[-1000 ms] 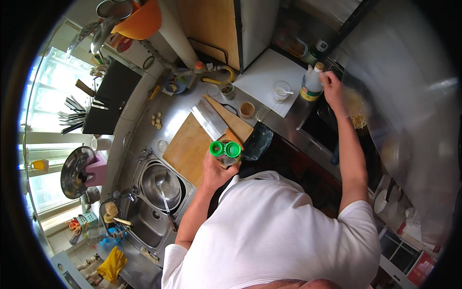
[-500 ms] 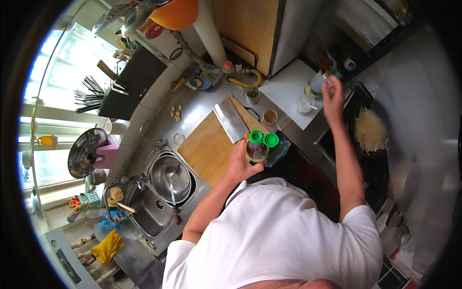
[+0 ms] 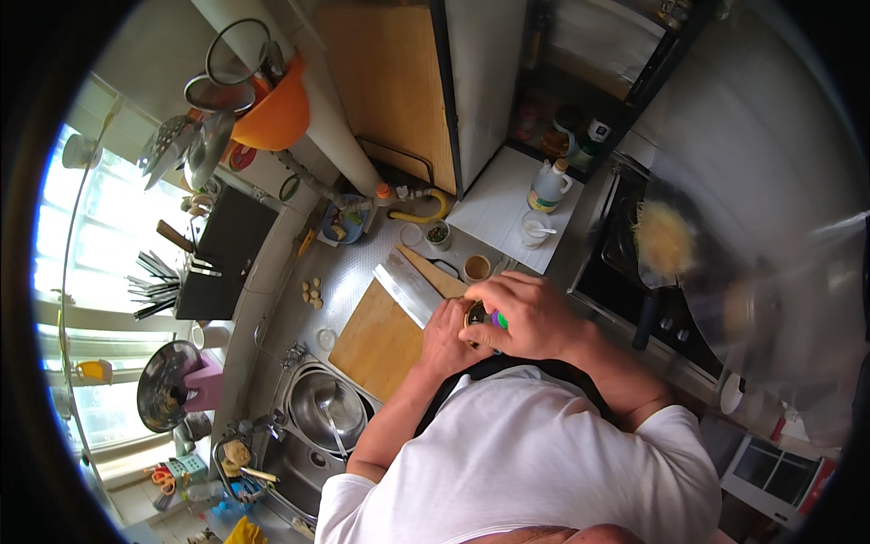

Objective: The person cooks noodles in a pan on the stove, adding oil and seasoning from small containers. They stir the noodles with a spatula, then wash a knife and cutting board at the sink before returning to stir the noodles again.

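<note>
A dark bottle (image 3: 474, 316) with a green and purple cap is between my two hands, in front of my chest. My left hand (image 3: 444, 339) is wrapped round its side. Curled over the top is my right hand (image 3: 527, 315), its fingers and thumb closed about the green cap (image 3: 501, 319) and covering most of it. A wooden cutting board (image 3: 375, 336) lies just left of the bottle, with a cleaver (image 3: 408, 287) on its far edge. Close beyond my right hand is a small cup of brown contents (image 3: 477, 267).
To the right, a pan of pale shreds (image 3: 663, 239) sits on the stove (image 3: 589, 295). A jug-like bottle (image 3: 547, 188) and a white cup with a spoon (image 3: 536, 228) stand on the white counter. A metal bowl (image 3: 313, 399) with a ladle is in the sink at left.
My right hand has come from beside the jug-like bottle back to the green-capped bottle and closed over its top. My left hand still holds that bottle. The view has shifted.
</note>
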Demonstrator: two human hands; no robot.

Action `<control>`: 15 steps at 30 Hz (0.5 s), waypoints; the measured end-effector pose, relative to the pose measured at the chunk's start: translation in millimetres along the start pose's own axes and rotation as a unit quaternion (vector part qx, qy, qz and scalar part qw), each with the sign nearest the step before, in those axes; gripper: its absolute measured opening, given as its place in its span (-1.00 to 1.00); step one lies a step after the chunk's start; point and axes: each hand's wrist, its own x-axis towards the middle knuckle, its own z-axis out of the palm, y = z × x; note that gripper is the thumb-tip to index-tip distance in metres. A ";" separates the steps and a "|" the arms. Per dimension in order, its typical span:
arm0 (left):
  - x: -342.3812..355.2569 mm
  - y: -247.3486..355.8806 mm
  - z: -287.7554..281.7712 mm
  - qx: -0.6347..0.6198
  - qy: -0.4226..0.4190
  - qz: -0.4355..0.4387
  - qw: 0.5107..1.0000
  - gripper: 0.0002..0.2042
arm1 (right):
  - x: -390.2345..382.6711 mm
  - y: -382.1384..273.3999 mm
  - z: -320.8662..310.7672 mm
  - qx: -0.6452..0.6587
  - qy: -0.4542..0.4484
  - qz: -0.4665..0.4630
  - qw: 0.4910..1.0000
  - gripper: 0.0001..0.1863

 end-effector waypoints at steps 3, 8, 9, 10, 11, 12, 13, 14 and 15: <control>5.7 -5.0 2.5 -0.012 0.001 0.041 0.999 -0.42 | -0.6 -5.5 -1.8 -0.036 0.013 -0.021 0.999 -0.52; 15.7 0.9 6.9 -0.027 -0.041 0.030 0.998 -0.46 | 4.2 -15.7 -9.8 -0.119 -0.110 0.106 0.981 -0.55; 14.1 -3.1 11.3 -0.024 -0.061 0.025 0.998 -0.46 | 3.8 -13.3 -8.4 -0.127 -0.150 0.135 0.971 -0.48; 17.7 -3.7 12.7 -0.020 -0.078 0.018 0.997 -0.45 | 4.9 -10.7 -9.1 -0.135 -0.190 0.161 0.959 -0.40; 23.3 -5.8 12.8 -0.029 -0.081 0.034 0.996 -0.43 | 6.2 -9.7 -13.2 -0.126 -0.171 0.170 0.962 -0.40; 31.1 -9.4 11.4 -0.037 -0.083 0.049 0.995 -0.41 | 7.0 -9.0 -19.4 -0.117 -0.151 0.178 0.965 -0.39; 38.5 -12.3 9.3 -0.045 -0.085 0.062 0.993 -0.39 | 7.0 -7.0 -24.5 -0.106 -0.133 0.184 0.968 -0.36; 53.3 -14.3 6.8 -0.036 -0.074 0.079 0.994 -0.35 | 0.8 5.5 -28.8 -0.067 -0.073 0.129 0.987 -0.05; 65.4 -12.6 2.9 -0.025 -0.087 0.063 0.994 -0.35 | -6.7 12.0 -37.3 -0.004 -0.016 0.150 0.989 0.00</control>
